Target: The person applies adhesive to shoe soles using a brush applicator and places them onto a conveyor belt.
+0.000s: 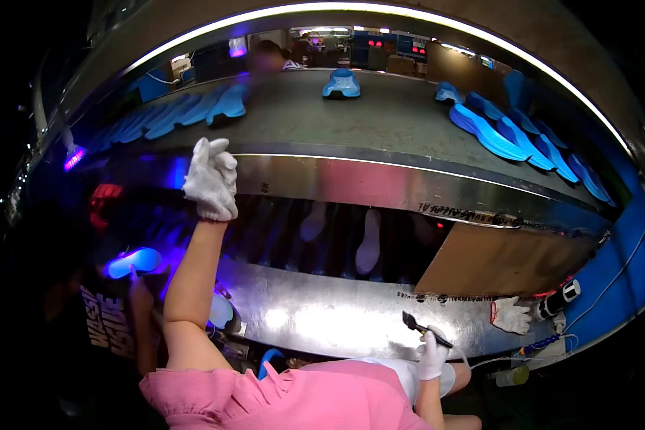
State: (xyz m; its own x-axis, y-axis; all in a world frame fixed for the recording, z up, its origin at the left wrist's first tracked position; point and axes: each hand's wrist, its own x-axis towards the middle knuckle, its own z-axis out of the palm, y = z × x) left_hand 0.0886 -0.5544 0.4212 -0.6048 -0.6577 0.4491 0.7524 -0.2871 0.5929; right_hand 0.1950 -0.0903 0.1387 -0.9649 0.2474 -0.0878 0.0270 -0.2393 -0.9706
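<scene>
My left hand (211,180), in a white knitted glove, is raised at the front edge of the upper shelf (301,132). Its fingers are loosely bent and partly apart, with nothing visible in them. Nearest to it, beyond the fingertips, is a blue shoe sole (228,102) at the end of a leaning row. Low over the metal worktop (322,312), my right hand (431,356), also gloved, is closed round the dark handle of a brush (419,327). The dark bristle head points up and to the left.
More blue soles (487,132) lie at the shelf's right, and a single one (342,84) at the far middle. Below, pale soles (368,242) sit in a dark slot beside a brown panel (505,258). A spare glove (510,315) rests right. At left, a co-worker's hand (140,287) touches a lit sole (133,263).
</scene>
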